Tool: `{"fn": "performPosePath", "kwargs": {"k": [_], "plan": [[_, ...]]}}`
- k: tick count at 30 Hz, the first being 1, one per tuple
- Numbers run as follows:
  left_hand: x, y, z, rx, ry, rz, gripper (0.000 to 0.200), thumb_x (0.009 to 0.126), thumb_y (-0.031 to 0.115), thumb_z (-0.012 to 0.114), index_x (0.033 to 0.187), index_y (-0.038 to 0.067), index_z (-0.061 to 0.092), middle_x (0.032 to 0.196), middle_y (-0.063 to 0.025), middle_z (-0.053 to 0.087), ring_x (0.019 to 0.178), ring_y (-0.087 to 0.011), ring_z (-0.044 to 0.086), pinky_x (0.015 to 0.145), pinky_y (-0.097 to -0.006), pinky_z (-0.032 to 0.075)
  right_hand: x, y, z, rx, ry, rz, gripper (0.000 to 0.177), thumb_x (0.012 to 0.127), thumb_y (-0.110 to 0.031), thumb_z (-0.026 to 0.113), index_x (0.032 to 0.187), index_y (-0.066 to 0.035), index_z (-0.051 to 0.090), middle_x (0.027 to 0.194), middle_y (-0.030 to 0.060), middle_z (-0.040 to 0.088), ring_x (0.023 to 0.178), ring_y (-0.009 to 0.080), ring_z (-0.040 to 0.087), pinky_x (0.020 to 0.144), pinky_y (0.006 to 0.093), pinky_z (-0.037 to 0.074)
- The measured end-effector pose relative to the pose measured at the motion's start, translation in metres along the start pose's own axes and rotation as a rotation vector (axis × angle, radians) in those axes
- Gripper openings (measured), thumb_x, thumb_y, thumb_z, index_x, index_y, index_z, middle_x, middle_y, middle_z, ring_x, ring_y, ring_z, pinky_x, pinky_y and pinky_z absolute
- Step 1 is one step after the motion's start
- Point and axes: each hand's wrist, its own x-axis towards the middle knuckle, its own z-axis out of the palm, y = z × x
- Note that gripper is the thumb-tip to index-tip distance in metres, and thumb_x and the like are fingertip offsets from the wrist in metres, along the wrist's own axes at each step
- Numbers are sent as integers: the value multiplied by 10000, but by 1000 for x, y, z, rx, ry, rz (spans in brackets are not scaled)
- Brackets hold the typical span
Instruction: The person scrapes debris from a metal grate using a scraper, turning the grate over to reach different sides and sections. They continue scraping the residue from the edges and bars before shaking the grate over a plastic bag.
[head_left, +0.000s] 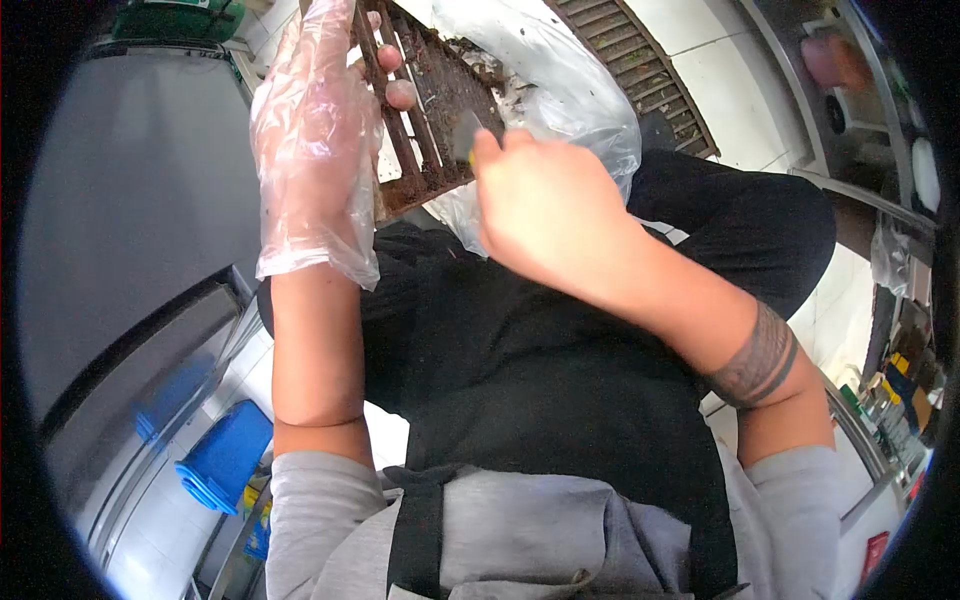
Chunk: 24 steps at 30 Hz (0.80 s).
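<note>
My left hand [318,150], in a loose clear plastic glove, grips the left side of a rusty slatted drain grate [405,150], its fingertips wrapped over a bar. The grate is tilted up above my lap, with dark dirt on its face. My bare right hand [550,205] is closed at the grate's right side. From it sticks a small flat blade [466,135] with a bit of yellow; blur and my fingers hide its handle. A translucent plastic bag [590,100] with dark debris at its edge lies behind the grate.
A second brown grate [640,70] rests on the white tiled floor [740,90] at the upper right. A grey cabinet [150,190] stands close on my left, with a blue bin [228,455] below it. Metal shelving with assorted items [905,400] lines the right.
</note>
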Motion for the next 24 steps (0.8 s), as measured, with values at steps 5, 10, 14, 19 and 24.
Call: {"fn": "performPosePath", "kwargs": {"k": [5,10,14,19,24], "plan": [[0,4,-3,29,-68,-75,492,1016,399,652,1224,-46,642,945,-142,692,646,-180,598,554,-275,505,20,10,-6,33,-15,8,258,824,-145,602,862,82,719,917,257,702,784,391,745,686,484,615],[-2,5,9,-38,-5,74,489,1013,346,670,1277,-54,577,1085,-197,704,755,-187,628,557,-288,506,6,12,-2,17,139,-56,221,786,-134,618,832,45,739,849,218,726,757,370,745,678,462,616],[-1,0,10,-33,-17,21,376,1014,413,658,1129,57,689,774,-51,664,517,-62,533,448,-206,379,48,22,-9,66,-4,4,234,793,-137,616,872,34,754,922,238,731,808,374,751,700,472,617],[-4,6,13,-59,14,41,330,1022,353,659,1161,54,678,845,-54,683,570,-87,570,453,-211,408,31,21,-9,41,44,-18,259,881,-130,575,1030,66,656,885,247,697,774,430,719,687,512,597],[-2,9,-1,-39,-84,-60,331,1030,271,657,1234,10,640,1055,-83,688,807,-117,625,563,-262,525,49,31,-9,22,75,-8,203,789,-151,625,815,0,758,844,210,744,810,366,758,726,479,619]]}}
